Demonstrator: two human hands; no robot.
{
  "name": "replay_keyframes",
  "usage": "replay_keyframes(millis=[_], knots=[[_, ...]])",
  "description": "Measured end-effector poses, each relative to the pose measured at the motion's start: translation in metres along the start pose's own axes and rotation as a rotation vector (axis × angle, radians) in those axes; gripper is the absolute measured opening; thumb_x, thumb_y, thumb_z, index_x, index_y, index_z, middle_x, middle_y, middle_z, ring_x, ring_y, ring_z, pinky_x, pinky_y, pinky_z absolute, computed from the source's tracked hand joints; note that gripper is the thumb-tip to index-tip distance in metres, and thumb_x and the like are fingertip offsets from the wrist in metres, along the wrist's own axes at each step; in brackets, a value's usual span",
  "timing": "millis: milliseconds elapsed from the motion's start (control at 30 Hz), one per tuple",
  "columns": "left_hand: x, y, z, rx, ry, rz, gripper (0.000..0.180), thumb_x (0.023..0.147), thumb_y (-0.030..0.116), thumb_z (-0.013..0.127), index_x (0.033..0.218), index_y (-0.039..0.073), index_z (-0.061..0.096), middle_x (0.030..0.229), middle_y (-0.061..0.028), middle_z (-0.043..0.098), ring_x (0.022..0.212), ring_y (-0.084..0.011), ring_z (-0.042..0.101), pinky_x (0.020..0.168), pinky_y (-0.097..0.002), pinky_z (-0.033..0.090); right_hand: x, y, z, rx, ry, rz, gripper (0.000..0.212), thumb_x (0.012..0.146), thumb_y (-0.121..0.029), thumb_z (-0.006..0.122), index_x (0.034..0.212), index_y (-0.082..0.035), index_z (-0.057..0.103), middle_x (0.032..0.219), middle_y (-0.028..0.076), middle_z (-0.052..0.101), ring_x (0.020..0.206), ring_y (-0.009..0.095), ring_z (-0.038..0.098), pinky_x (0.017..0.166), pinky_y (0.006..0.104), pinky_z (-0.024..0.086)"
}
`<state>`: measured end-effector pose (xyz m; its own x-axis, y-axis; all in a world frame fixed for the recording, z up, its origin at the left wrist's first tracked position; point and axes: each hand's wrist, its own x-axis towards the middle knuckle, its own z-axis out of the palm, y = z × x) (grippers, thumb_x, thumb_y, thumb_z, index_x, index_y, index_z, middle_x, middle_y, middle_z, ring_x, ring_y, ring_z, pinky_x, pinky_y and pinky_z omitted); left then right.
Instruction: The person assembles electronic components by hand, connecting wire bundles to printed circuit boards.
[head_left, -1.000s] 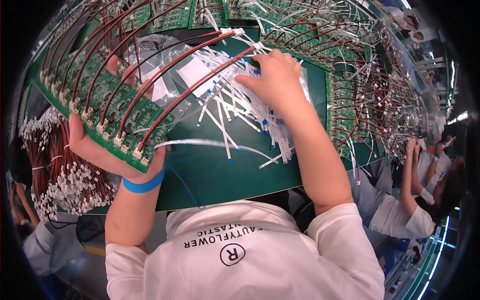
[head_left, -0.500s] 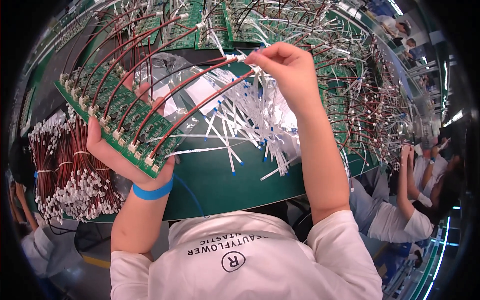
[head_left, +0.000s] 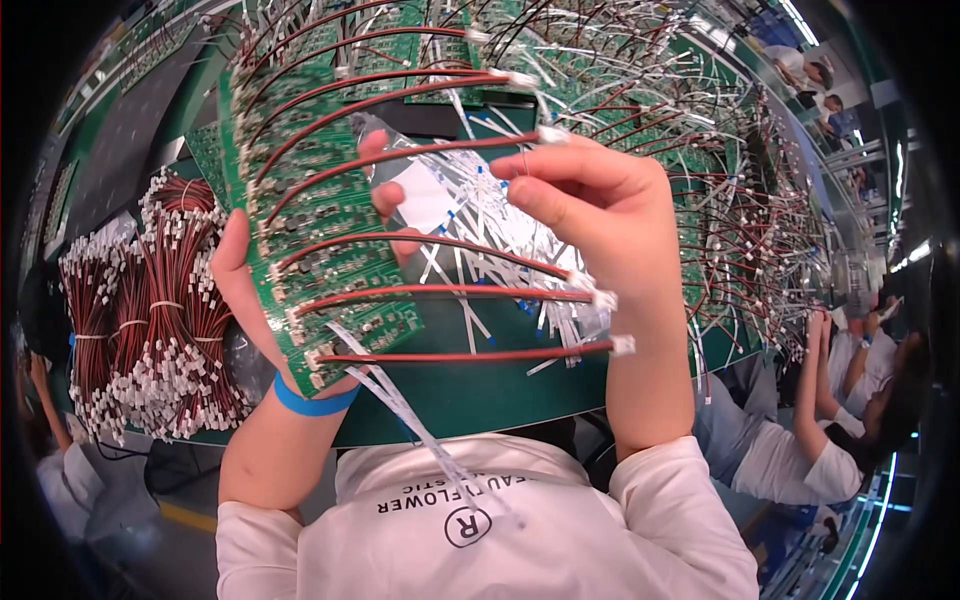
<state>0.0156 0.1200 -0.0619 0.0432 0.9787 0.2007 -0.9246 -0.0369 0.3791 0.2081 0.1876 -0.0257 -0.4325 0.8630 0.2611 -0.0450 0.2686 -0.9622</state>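
My left hand [head_left: 246, 290] grips a long green circuit board panel [head_left: 335, 225] by its edges, thumb on the near side and fingertips showing past the far edge. Red and black wire leads [head_left: 450, 292] run rightward from white sockets along the panel's left edge, each ending in a loose white connector. A few white flat cables [head_left: 405, 405] hang from the panel's lower end toward my shirt. Beside the lead ends, my right hand [head_left: 600, 195] has its thumb and index finger apart. One connector [head_left: 552, 135] is just above its index finger; I see nothing held.
Bundles of red-black leads with white connectors [head_left: 165, 310] lie at the left of the green table [head_left: 500, 385]. Loose white flat cables with blue ends [head_left: 500, 215] lie behind my hands on clear plastic. Wired boards [head_left: 650, 130] fill the back and right. Other people sit at both sides.
The panel has turned more upright and moved right, its leads now spread toward the right. My right hand has come off the lead ends and moved slightly right and down, its fingers parted.
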Motion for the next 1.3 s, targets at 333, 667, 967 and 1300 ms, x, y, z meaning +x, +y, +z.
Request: replay_keyframes(millis=[333,667,967,1300], knots=[[-0.001,-0.012,-0.001,0.008,0.0,-0.058,0.068,0.084,0.044,0.032,0.136,0.002,0.018,0.137,-0.0263,0.022,0.106,-0.0374,0.049,0.083,-0.0499,0.047,-0.022,-0.018,0.012,0.219,0.004,0.142,0.018,0.069,0.008,0.062,0.086,0.012,0.061,0.083,0.019,0.062,0.063,0.02,0.061,0.061,0.0265,0.051],[-0.006,-0.025,0.013,0.244,0.18,-0.091,0.073,0.081,0.051,0.029,0.133,0.0,0.026,0.133,-0.025,0.031,0.115,-0.0329,0.044,0.095,-0.0423,0.04,-0.027,-0.011,0.02,0.032,-0.058,0.122,0.025,0.068,0.011,0.062,0.092,0.008,0.057,0.084,0.015,0.063,0.065,0.013,0.06,0.061,0.0232,0.052],[-0.02,-0.027,0.02,0.171,0.21,-0.135,0.075,0.08,0.052,0.032,0.135,0.001,0.021,0.137,-0.0232,0.026,0.119,-0.0328,0.039,0.098,-0.0435,0.034,-0.038,-0.006,0.031,-0.107,-0.175,0.055,0.029,0.066,0.014,0.061,0.095,0.009,0.059,0.082,0.014,0.065,0.081,0.02,0.064,0.073,0.0258,0.05],[-0.026,-0.036,0.023,0.147,0.349,-0.032,0.069,0.081,0.049,0.029,0.13,0.001,0.032,0.136,-0.0219,0.03,0.116,-0.0324,0.043,0.098,-0.0408,0.033,-0.042,0.002,0.04,-0.43,-0.267,-0.326,0.02,0.06,0.006,0.065,0.077,-0.004,0.062,0.077,0.005,0.061,0.073,0.02,0.058,0.069,0.0309,0.046]])
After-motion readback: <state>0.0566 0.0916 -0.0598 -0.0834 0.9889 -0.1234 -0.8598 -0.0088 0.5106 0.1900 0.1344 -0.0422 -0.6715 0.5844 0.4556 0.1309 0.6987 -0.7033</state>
